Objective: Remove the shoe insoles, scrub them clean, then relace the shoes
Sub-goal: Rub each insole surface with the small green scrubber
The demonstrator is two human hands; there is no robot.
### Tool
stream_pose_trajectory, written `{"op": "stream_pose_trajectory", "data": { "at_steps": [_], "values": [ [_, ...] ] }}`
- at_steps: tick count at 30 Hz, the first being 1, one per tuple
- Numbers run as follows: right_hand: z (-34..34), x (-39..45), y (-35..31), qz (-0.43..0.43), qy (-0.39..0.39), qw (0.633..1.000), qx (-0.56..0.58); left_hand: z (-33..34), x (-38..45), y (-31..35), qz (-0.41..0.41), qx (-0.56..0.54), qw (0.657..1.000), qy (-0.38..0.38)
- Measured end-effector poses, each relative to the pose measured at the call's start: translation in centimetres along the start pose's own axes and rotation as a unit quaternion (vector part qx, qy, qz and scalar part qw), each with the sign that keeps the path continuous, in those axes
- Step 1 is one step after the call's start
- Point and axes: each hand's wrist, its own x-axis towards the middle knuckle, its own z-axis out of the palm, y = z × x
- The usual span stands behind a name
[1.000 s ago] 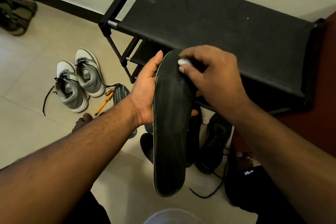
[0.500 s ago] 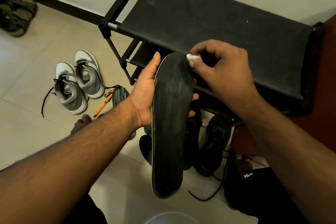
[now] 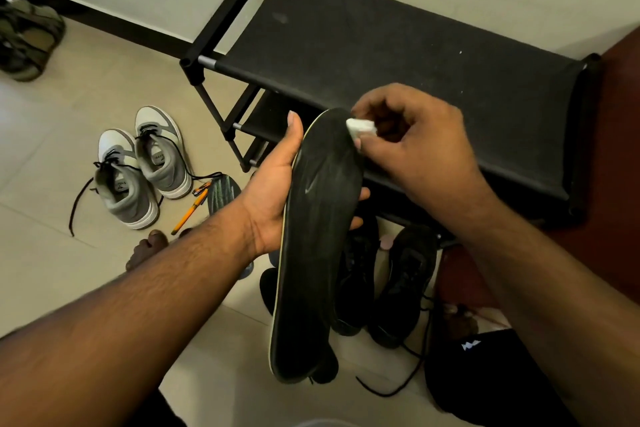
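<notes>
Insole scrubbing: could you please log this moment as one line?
step: scrub insole | left hand: holds black insole upright | right hand: pinches white scrubber at insole's top edge | black shoes: on floor, unlaced

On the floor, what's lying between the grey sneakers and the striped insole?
An orange pen lies between the grey sneakers and the striped insole, seen in the head view.

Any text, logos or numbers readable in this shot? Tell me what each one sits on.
No word or number can be read.
Black insole: a grey swoosh-shaped mark, no letters.
Grey sneakers: tongue labels with print, too small and blurred to read.
Black shorts: small white zigzag logo, no legible letters.
White pad pinched in the right hand: no print visible.
</notes>
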Motion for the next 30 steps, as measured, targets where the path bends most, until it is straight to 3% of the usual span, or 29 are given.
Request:
{"op": "stream_pose_trajectory", "data": {
  "at_steps": [5,11,13,17,19,21,25,26,28,30],
  "values": [
    [2.1,-1.5,-0.9,-0.050,-0.081,0.995,-0.028,0.7,-0.2,0.1,0.023,-0.020,0.999,0.026],
    [1.9,-1.9,-1.8,-0.026,-0.233,0.972,0.016,0.5,-0.4,0.2,0.009,-0.025,0.999,0.021],
    [1.6,-1.6,-1.4,-0.026,-0.192,0.981,0.000,0.7,-0.5,-0.1,-0.007,-0.005,1.000,0.011],
    [1.2,-0.6,-0.1,-0.048,-0.030,0.997,-0.060,1.0,-0.5,-0.6,-0.011,0.023,1.000,0.007],
    [0.9,-0.3,0.3,-0.039,0.005,0.998,-0.058,1.1,-0.4,-0.8,-0.015,0.035,0.999,0.011],
    [0.9,-0.4,0.1,-0.040,-0.017,0.998,-0.046,1.1,-0.5,-0.7,-0.015,0.042,0.999,0.018],
    [1.5,-1.4,-1.4,-0.048,-0.223,0.974,0.008,0.6,-0.6,-0.3,-0.039,0.029,0.999,0.015],
    [1.6,-1.6,-1.5,-0.045,-0.245,0.968,0.010,0.5,-0.5,-0.3,-0.042,0.029,0.999,0.015],
    [1.4,-1.3,-1.2,-0.026,-0.210,0.977,0.001,0.5,-0.4,-0.6,-0.039,0.034,0.999,0.013],
    [1.0,-0.7,-0.4,-0.002,-0.108,0.994,-0.021,0.8,-0.3,-1.0,-0.027,0.047,0.998,0.015]
  ]
}}
